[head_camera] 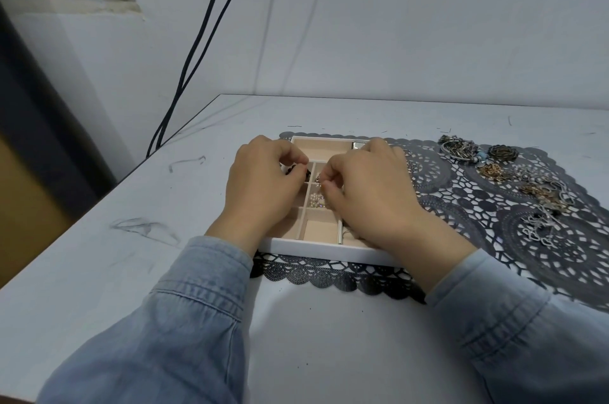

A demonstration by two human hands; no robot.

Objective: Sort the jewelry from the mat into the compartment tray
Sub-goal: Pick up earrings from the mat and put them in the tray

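The pale bench carries a dark lace mat, which runs out from under the compartment tray to the tray's right and is cut off at the picture's right edge. The tray sits on the mat's left end, and both hands cover much of it, so several compartments are hidden. The left hand hangs over the tray's left side with its fingers curled in; a dark piece shows at its fingertips, but I cannot tell whether the grip holds it or it lies in the compartment below. The right hand covers the tray's right side, its grip a narrow pinch on a small silvery piece over the tray's middle (too tiny to name). To the tray's right, a tangled jewelry pile lies on the mat. Pearly beads rest in a middle compartment.
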